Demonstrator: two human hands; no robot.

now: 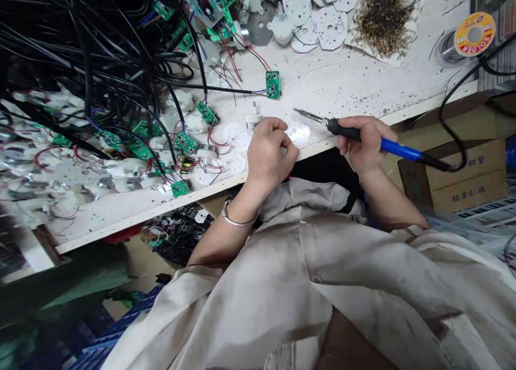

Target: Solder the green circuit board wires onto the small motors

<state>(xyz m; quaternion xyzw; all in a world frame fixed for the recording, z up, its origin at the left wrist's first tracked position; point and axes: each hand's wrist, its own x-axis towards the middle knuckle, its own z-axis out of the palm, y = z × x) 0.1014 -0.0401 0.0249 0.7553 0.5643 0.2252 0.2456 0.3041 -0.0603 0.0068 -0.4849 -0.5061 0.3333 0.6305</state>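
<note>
My right hand (365, 144) is shut on a soldering iron (387, 144) with a black and blue handle, its metal tip (306, 115) pointing left above the white workbench (342, 85). The tip hangs close to a white perforated disc (299, 133), and I cannot tell whether they touch. My left hand (270, 155) rests beside that disc with its fingers curled, and nothing shows in them. Just beyond it stands a small white-and-metal motor (253, 117). A green circuit board (273, 85) with thin wires lies further back.
A tangle of black cables (105, 63) and several wired boards and motors fill the bench's left side. White perforated plates (328, 28) and a sheet of brown debris (381, 20) lie at the back. A solder spool (474, 34) sits at right, above a cardboard box (451, 176).
</note>
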